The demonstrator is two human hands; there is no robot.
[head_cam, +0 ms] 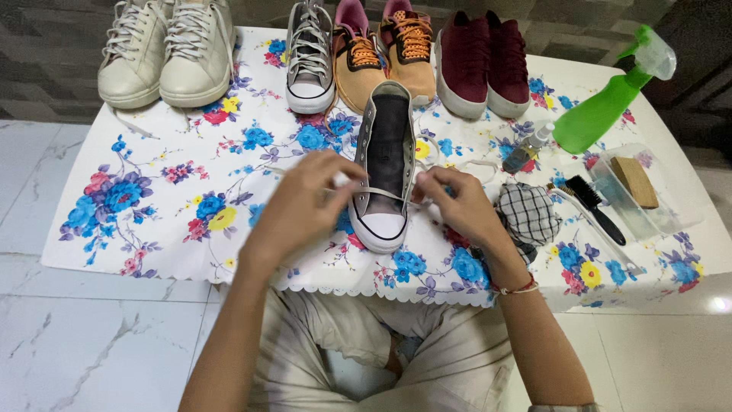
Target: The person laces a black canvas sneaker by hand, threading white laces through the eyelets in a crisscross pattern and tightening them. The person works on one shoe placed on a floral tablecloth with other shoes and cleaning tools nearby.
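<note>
Left hand (301, 202) and right hand (457, 206) each close their grip in a pinch on the white lace (381, 192) crossing the grey canvas sneaker (387, 164), which lies toe-forward on the floral-clothed counter (152, 198) beside a checked cloth (528, 214).

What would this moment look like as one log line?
left hand: pinching white lace | right hand: pinching the lace's other end | grey sneaker: toe toward person, on floral cloth

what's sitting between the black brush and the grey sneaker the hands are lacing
In the head view, a crumpled checked cloth lies between the black brush and the grey sneaker, with the right hand beside it.
</note>
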